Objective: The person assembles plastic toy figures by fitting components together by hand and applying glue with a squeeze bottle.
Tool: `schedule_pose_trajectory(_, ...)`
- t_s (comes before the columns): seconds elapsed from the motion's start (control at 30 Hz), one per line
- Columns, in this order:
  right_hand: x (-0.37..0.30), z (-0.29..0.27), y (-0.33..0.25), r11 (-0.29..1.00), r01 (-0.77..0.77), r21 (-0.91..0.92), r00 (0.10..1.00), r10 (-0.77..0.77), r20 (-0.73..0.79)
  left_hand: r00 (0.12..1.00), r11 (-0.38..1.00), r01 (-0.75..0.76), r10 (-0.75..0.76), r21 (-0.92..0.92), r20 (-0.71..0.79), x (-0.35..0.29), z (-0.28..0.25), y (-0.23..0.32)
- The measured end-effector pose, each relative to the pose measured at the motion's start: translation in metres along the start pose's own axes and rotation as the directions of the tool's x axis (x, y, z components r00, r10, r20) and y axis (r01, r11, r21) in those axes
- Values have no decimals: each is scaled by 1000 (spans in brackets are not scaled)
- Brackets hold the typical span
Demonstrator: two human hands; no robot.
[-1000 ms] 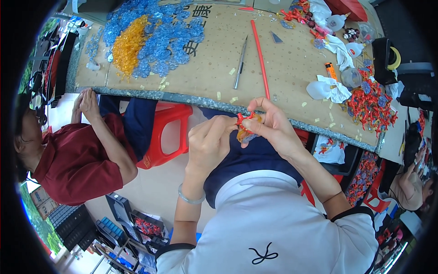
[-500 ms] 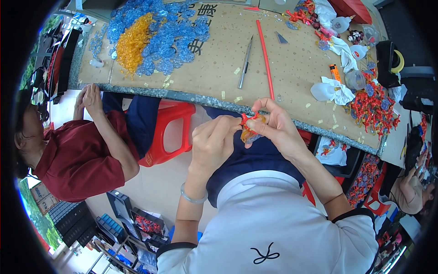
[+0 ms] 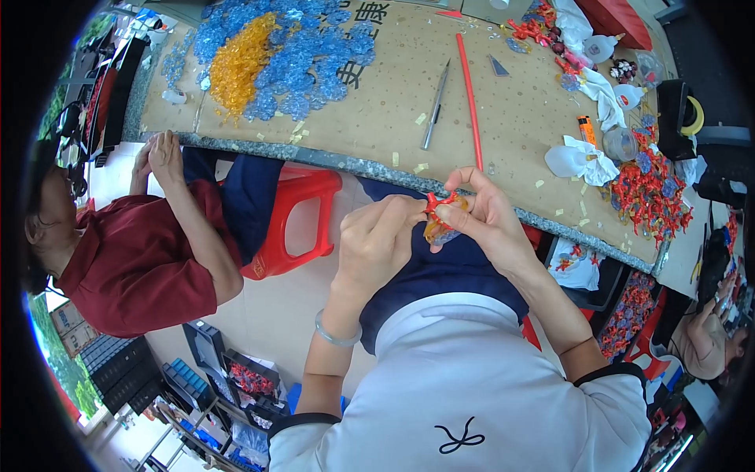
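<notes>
Hands (image 3: 429, 224) pinching red-and-amber plastic piece (image 3: 439, 216), table edge (image 3: 330, 161) beyond

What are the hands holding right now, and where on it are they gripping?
Both hands hold one small red and orange plastic piece. The right hand pinches its upper red end; the left hand closes on its left side. Finer detail cannot be told.

I count one counter (image 3: 377, 102), one red stool (image 3: 295, 216), one long red rod (image 3: 470, 98) and one grey blade tool (image 3: 435, 106). Two heaps of blue and yellow pieces (image 3: 267, 59) sit near the counter's far left corner; I cannot count the pieces. Two white cloths (image 3: 582, 157) lie toward its right edge.
</notes>
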State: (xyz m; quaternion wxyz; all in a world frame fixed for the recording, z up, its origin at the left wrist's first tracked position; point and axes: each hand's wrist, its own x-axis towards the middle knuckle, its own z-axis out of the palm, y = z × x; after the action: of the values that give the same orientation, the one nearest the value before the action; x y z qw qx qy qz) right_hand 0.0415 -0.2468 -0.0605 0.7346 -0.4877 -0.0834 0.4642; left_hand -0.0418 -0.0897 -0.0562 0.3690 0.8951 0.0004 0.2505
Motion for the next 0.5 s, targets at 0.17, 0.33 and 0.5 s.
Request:
schedule_pose_trajectory(0.17, -1, 1, 2, 1000, 29, -9, 1000, -29, -4, 1000, 1000, -1, 1, -13, -10, -1, 1, -1)
schedule_pose_trajectory(0.33, 0, 1, 3, 999, 35, -2, 999, -35, -16, 1000, 1000, -1, 1, -1, 5, -1, 0, 0)
schedule_pose_trajectory(0.5, -1, 1, 6, 997, 80, -21, 997, -80, 7, 1000, 1000, -7, 7, -18, -14, -1, 0, -1)
